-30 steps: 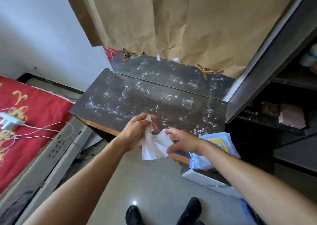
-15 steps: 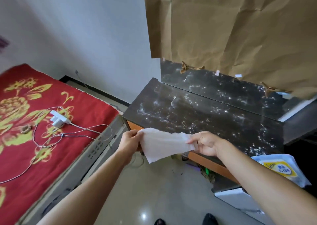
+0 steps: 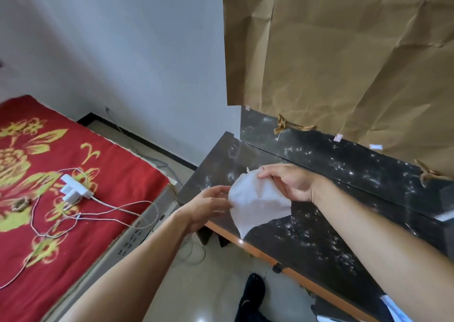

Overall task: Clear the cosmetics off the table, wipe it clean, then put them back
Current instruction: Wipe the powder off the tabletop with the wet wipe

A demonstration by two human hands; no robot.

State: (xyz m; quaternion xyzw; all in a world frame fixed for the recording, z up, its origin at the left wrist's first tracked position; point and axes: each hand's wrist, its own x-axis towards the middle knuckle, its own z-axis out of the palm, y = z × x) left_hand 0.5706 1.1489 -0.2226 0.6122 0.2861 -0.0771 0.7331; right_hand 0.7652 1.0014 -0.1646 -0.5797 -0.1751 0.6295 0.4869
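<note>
A white wipe [image 3: 255, 202] hangs unfolded above the left end of the dark, dust-speckled table [image 3: 326, 243]. My right hand [image 3: 287, 183] pinches its upper edge between thumb and fingers. My left hand [image 3: 208, 206] is beside the wipe's left edge with loosely spread fingers that touch it; a firm grip is not visible. No cosmetics are on the tabletop in view.
A bed with a red and gold cover [image 3: 61, 186] stands to the left, with a white charger [image 3: 73, 189] and cables on it. Brown paper [image 3: 344, 64] covers the wall behind the table's raised back ledge [image 3: 344, 159]. My dark shoe [image 3: 250, 297] is on the pale floor.
The view has swung left and closer to the table's left end. The wipe went from stretched flat between both hands to hanging from my right hand, which rose over the tabletop.
</note>
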